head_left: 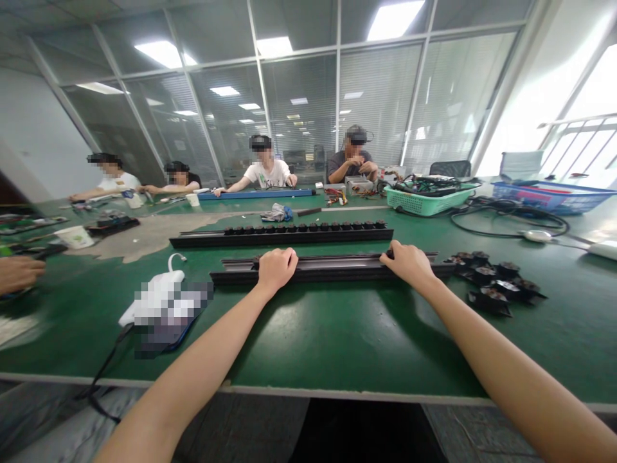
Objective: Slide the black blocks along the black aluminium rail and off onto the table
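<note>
A long black rail (342,275) with a lengthwise channel lies across the green table in front of me. My left hand (278,269) is closed over its left part, where a small dark piece shows beside the fingers. Toward the other end, my right hand (409,260) grips the same rail with fingers curled over the far edge. Behind it lies a second black rail (284,240), which carries a row of several small black units (324,227). Loose black units (496,276) of similar look are heaped just past the right end of the nearer rail.
A white device (157,297) and a phone (186,315) lie left of the rail. Farther back are a green basket (427,202), a blue basket (554,200), cables (506,222) and a paper cup (77,238). A co-worker's hand (19,273) shows at far left; several people sit opposite.
</note>
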`<state>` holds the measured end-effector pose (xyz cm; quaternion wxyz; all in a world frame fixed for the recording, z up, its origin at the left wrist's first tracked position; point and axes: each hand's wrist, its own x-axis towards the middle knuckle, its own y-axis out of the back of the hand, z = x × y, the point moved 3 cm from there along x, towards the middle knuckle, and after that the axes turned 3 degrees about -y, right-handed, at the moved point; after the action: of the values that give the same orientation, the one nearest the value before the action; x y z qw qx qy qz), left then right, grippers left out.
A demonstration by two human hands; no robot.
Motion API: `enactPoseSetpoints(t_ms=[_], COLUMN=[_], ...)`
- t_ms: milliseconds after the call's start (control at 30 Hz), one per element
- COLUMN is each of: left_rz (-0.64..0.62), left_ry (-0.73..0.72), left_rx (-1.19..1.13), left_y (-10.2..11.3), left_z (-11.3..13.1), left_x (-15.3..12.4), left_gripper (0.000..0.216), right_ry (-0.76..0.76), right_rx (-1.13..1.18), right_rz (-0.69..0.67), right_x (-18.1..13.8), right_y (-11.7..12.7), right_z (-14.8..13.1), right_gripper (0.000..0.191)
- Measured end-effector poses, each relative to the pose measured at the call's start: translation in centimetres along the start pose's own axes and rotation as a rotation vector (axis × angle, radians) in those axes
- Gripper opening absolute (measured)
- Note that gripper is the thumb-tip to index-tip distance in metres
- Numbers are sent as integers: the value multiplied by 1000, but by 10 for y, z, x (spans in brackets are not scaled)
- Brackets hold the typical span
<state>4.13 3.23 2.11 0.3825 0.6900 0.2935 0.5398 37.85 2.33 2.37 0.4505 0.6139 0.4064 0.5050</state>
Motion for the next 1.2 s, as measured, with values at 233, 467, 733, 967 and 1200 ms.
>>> enactPoseSetpoints(t_ms=[233,467,733,967,1200], left_rz=[19,24,4,11,7], left_ry=[-1,8,20,14,26], left_rx=[-20,-41,-58,-53,-61], left_y=[-3,-2,0,0,1], left_z=[-1,-1,-1,0,1], left_x=[0,-2,-1,-2,-4], left_gripper=[48,46,47,47,45], right_ry=[-8,-9,5,18,9], right_rx=[59,128,124,99,104], right_rz=[-24,-35,-38,-39,-42], right_x=[2,7,8,7,5], right_y=[-3,-9,-10,-11,-8], right_z=[4,8,8,7,7], right_gripper=[36,33,33,34,35])
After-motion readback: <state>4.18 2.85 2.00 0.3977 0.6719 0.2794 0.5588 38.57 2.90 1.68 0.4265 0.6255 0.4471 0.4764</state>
